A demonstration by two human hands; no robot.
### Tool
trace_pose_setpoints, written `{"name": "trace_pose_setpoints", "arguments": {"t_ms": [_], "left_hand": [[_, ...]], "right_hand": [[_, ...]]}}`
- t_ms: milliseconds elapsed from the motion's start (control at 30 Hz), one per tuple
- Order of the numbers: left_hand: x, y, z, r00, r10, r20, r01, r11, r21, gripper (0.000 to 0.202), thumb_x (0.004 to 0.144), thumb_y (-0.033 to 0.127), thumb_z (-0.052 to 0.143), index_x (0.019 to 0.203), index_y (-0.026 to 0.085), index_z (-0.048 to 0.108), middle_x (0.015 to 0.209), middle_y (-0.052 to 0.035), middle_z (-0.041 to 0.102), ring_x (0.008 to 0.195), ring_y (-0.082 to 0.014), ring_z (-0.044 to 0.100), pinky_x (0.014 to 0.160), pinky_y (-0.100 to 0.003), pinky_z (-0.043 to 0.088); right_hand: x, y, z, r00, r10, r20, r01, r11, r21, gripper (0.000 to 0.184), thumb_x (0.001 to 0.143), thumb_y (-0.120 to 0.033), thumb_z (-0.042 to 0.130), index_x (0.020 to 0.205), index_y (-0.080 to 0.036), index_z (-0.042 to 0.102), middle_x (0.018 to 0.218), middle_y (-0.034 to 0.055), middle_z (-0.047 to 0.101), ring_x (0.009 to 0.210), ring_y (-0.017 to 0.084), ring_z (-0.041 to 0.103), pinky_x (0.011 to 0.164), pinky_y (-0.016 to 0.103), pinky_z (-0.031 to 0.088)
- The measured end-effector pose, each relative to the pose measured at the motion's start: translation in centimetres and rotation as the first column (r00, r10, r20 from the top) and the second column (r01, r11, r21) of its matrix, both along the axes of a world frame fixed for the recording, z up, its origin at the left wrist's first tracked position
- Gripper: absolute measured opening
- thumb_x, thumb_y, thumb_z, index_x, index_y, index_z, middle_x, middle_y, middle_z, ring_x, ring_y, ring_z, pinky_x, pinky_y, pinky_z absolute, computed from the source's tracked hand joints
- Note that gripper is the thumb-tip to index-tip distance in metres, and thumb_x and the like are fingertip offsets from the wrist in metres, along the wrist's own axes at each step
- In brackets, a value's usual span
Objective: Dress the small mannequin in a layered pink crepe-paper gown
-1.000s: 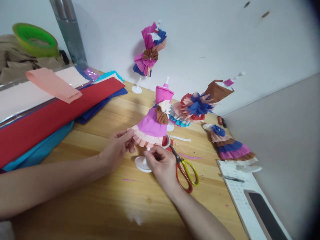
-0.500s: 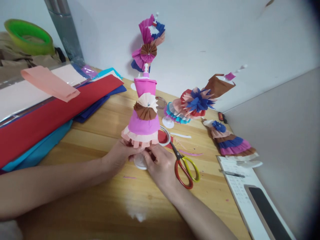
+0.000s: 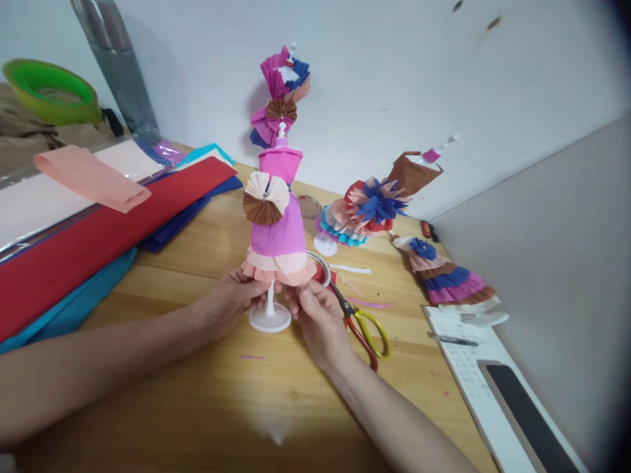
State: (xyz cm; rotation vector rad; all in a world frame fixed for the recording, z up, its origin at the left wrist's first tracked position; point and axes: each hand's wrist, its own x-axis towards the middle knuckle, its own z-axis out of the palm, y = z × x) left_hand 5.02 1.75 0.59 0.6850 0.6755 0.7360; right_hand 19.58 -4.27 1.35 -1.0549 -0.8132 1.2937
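Note:
A small dress form in a crepe paper dress point(image 3: 277, 226), pink above with a ruffled peach hem, stands upright before me on its white round base point(image 3: 270, 318). A brown and cream pleated rosette point(image 3: 266, 197) sits on the left side of its waist. My left hand point(image 3: 231, 299) is closed on the hem's left side, some fingertips hidden beneath it. On the right side, my right hand point(image 3: 320, 315) pinches the hem between thumb and fingers. Scissors point(image 3: 362, 322) with red and yellow handles lie just right of my right hand, beside a tape roll point(image 3: 320, 268).
Folded crepe paper point(image 3: 123, 236) and a peach strip point(image 3: 91, 179) lie on the left, with a bottle point(image 3: 118, 72) and green tape roll point(image 3: 52, 92) behind. Other dressed forms point(image 3: 374, 203) stand or lean near the wall. A phone point(image 3: 530, 414) rests on a notebook at right.
The dress form has turned, bringing the rosette round from the front to the left. More of the stand's stem and base shows now. Both hands stay at the hem.

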Motion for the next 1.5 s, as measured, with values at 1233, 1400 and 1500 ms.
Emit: {"name": "trace_pose_setpoints", "arguments": {"t_ms": [1233, 1400, 1500], "left_hand": [[-0.7, -0.7, 0.0, 0.979, -0.178, 0.101, 0.189, 0.975, -0.114, 0.028, 0.065, 0.036, 0.083, 0.071, 0.016, 0.064, 0.066, 0.0008, 0.062, 0.06, -0.012, 0.058, 0.062, -0.025, 0.047], [-0.6, -0.7, -0.4, 0.966, -0.234, 0.111, 0.248, 0.959, -0.138, 0.029, 0.063, 0.037, 0.084, 0.07, 0.016, 0.066, 0.065, 0.0003, 0.062, 0.057, -0.01, 0.055, 0.06, -0.023, 0.046], [-0.8, -0.8, -0.6, 0.96, -0.26, 0.104, 0.272, 0.955, -0.121, 0.026, 0.067, 0.037, 0.082, 0.071, 0.016, 0.066, 0.066, -0.0001, 0.062, 0.058, -0.0103, 0.053, 0.059, -0.023, 0.045]], "right_hand": [[2.2, 0.1, 0.5, 0.467, -0.641, 0.609, 0.066, 0.712, 0.699, 0.015, 0.083, -0.012, 0.057, 0.092, -0.023, 0.061, 0.073, 0.0011, 0.061, 0.064, 0.015, 0.056, 0.059, 0.03, 0.046], [2.7, 1.1, 1.3, 0.364, -0.632, 0.684, -0.014, 0.731, 0.682, 0.008, 0.085, -0.016, 0.06, 0.09, -0.022, 0.06, 0.09, 0.0071, 0.065, 0.083, 0.02, 0.061, 0.07, 0.035, 0.05], [2.7, 1.1, 1.1, 0.412, -0.613, 0.674, -0.045, 0.725, 0.687, 0.006, 0.085, -0.015, 0.059, 0.083, -0.021, 0.06, 0.078, 0.0043, 0.064, 0.076, 0.018, 0.061, 0.068, 0.034, 0.05]]}}
